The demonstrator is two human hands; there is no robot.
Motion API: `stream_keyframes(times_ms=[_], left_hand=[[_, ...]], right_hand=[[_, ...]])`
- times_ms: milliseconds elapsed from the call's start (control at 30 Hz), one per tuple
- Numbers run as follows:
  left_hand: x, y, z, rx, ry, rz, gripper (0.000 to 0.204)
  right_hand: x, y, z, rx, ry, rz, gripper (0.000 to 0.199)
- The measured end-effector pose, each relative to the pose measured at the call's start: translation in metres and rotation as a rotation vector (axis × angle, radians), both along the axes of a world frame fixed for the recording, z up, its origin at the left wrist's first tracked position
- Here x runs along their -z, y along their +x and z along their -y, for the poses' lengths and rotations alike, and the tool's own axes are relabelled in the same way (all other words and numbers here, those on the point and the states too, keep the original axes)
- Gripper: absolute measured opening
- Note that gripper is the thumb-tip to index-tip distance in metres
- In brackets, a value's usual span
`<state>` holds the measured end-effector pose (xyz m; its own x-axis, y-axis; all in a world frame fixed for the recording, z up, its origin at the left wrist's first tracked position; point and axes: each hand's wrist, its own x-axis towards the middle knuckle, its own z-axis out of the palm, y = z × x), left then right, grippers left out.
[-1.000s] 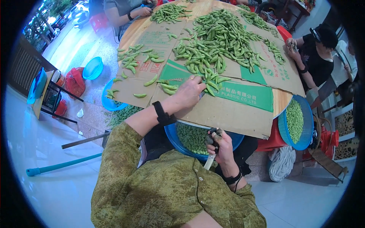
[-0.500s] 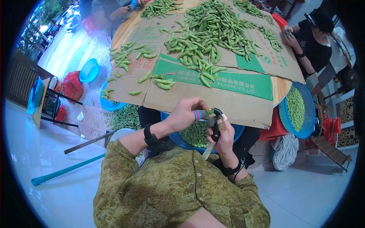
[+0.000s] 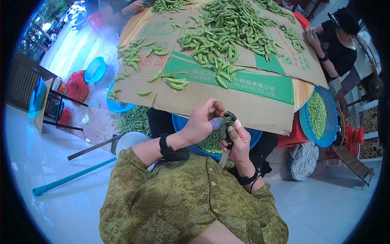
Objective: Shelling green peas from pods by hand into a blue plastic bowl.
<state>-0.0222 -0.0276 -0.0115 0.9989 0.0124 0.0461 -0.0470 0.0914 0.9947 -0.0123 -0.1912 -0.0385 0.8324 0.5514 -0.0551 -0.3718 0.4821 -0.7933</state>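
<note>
My left hand (image 3: 202, 122) is closed in a pinch over the near edge of the table, its thumb in a grey cover with a blue and red band. Against it, my right hand (image 3: 239, 143) is curled, with black and white wrapping on a finger. A dark piece sits in its fingers, and a pale flat strip (image 3: 224, 157) hangs below; what they belong to is unclear. Whatever is between the fingertips is hidden. Beneath both hands, a blue basin (image 3: 255, 140) holds shelled green beans (image 3: 211, 144). Beyond them, a heap of green bean pods (image 3: 231, 30) covers flattened cardboard (image 3: 195, 99).
A blue basin (image 3: 332, 122) of beans stands right, on a red stool (image 3: 290, 136). A person (image 3: 339, 49) works at the table's right; another person's hand (image 3: 136, 6) shows at the far left. Left lie pods on the floor (image 3: 136, 122), a white bucket (image 3: 132, 140) and a teal pole (image 3: 73, 179).
A green bit that showed at my left thumb tip is out of sight. My hands have drawn slightly closer together, the left a little higher. The view has shifted slightly.
</note>
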Motion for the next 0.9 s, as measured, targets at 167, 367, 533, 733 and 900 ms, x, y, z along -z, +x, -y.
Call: stream_keyframes(times_ms=[167, 367, 533, 733, 900], left_hand=[[0.001, -0.001, 0.001, -0.015, -0.033, -0.033, 0.028], [0.003, 0.005, -0.002, 0.068, -0.429, -0.266, 0.025], [0.007, 0.007, -0.003, 0.132, -0.682, -0.471, 0.021], [0.014, 0.010, -0.008, 0.207, -0.588, -0.549, 0.022], [0.002, 0.011, -0.004, 0.290, -0.628, -0.577, 0.020]], right_hand=[[0.002, 0.000, 0.001, 0.063, -0.084, 0.051, 0.037], [0.004, 0.002, 0.007, 0.060, -0.127, 0.115, 0.037], [0.014, 0.005, 0.016, 0.170, -0.472, 0.758, 0.038], [0.015, 0.010, 0.024, 0.120, -0.406, 0.748, 0.033], [0.009, 0.008, 0.022, -0.116, 0.063, 0.047, 0.032]])
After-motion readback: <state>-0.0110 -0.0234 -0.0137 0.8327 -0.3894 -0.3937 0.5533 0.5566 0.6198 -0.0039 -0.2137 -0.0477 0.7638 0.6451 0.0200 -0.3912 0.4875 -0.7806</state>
